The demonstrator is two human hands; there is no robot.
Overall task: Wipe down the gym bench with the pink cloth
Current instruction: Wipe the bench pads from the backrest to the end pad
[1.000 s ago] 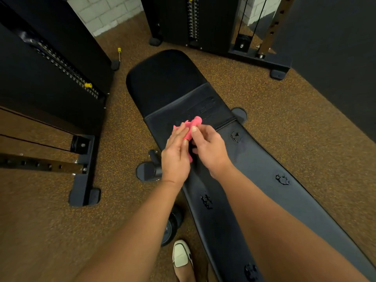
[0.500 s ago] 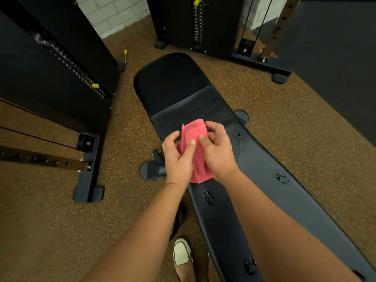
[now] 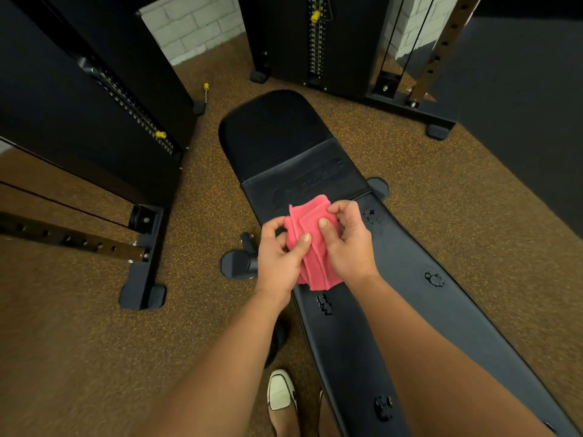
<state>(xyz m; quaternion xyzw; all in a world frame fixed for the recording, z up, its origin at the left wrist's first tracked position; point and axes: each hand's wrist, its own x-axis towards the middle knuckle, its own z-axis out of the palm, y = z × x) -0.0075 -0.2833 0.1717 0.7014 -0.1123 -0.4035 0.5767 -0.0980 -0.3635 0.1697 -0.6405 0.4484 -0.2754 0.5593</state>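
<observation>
Pink cloth (image 3: 315,247) has unfurled lengthwise along the bench (image 3: 410,310), pinched by each hand (image 3: 279,263).

A single wide-angle view, worn on the person's head, looks forward and steeply down. Both forearms enter from the lower edge, close to the lens, and meet near the middle of the frame. The black counter (image 3: 362,326) runs from lower right toward upper centre. Weight machines (image 3: 318,42) stand along the top and left edges, bowed by the lens.
</observation>
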